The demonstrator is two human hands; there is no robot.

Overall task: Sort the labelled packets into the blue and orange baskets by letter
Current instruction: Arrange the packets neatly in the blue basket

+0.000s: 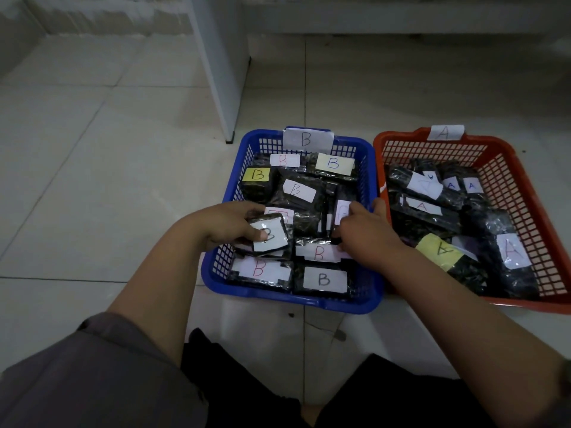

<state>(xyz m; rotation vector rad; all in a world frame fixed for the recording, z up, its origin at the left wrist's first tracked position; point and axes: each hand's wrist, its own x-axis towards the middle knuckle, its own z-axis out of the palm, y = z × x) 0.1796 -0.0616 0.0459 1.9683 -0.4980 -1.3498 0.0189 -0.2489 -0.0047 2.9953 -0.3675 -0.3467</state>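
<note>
Two plastic baskets sit side by side on the pale tiled floor (pixel 92 149), touching along one edge: the blue basket (pixel 290 299) on the left with a paper tag marked B (pixel 307 139) on its far rim, and the orange basket (pixel 537 211) on the right with a tag marked A (pixel 445 132). Both are filled with dark, shiny packets, each bearing a paper label; those in the blue one all read B where I can make them out, those in the orange one read A. The person's left hand (pixel 228 222) reaches in over the blue basket's left wall, fingers curled around a small dark packet with a white B label (pixel 270 236), thumb pressed onto the label, holding it just above the other packets near the front left of the basket. The right hand (pixel 367 233) is over the right side of the same basket, fingers bent down among the packets and touching them beside a long white label with a red B (pixel 318 252); whether it actually grips one I cannot tell, since the fingertips are hidden. Its thumb (pixel 379 208) rests by the blue basket's right rim. A yellow-labelled A packet (pixel 440 250) lies just right of that wrist, in the orange basket. A white furniture leg (pixel 222 72) stands behind the blue basket.
</note>
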